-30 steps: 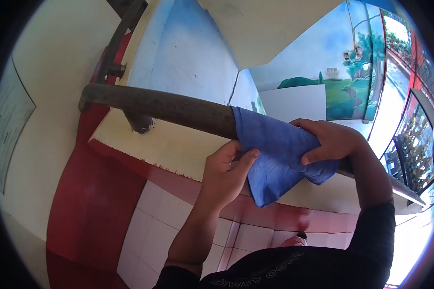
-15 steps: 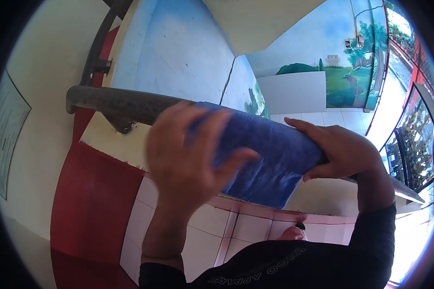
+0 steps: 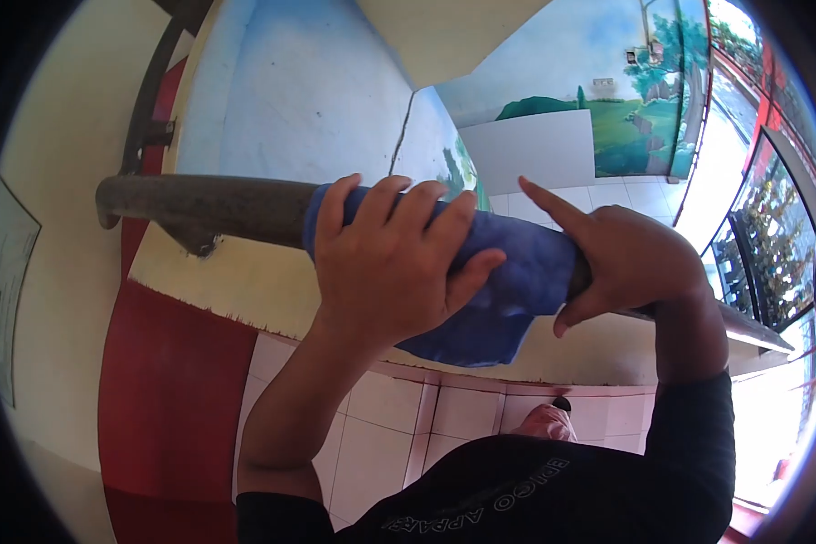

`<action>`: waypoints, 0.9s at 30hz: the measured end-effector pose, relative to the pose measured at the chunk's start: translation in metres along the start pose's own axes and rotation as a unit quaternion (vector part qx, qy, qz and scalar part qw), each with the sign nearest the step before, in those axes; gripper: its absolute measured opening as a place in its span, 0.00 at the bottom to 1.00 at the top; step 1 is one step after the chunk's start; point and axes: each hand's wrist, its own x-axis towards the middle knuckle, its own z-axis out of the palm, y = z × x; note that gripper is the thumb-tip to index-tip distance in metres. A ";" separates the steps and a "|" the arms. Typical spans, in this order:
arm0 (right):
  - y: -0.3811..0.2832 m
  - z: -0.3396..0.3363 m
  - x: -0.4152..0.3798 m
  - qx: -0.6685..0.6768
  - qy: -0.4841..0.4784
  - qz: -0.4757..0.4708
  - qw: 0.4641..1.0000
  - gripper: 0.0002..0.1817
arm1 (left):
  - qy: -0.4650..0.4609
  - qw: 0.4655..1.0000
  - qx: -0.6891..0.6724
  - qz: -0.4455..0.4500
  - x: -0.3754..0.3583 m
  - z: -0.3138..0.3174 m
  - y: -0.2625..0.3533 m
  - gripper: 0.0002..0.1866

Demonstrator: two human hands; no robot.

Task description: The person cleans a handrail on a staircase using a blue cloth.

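A blue cloth (image 3: 508,263) is wrapped over a dark metal handrail (image 3: 236,204), with a loose flap hanging below on the near side. My left hand (image 3: 385,258) lies across the cloth's left part, its fingers curled over the top of the rail and its thumb apart on the cloth. At the cloth's right end, my right hand (image 3: 644,258) straddles the rail. Its index finger points up beyond the bar and its thumb is spread below; the other fingers are hidden.
A cream ledge (image 3: 181,281) runs under the handrail, above a red wall panel (image 3: 177,390) and a tiled floor (image 3: 372,408). Behind stands a painted wall (image 3: 317,91). A dark-framed glass panel (image 3: 762,236) is at right. A paper notice (image 3: 14,281) hangs at left.
My left hand was blurred above the cloth and has settled onto it, fingers over the rail. The cloth's top now wraps closer round the bar. My right hand stays at its right end.
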 end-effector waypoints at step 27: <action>0.111 0.071 -0.117 0.029 0.309 0.156 0.938 0.24 | -0.010 0.997 0.045 0.062 -0.015 -0.047 -0.069 0.40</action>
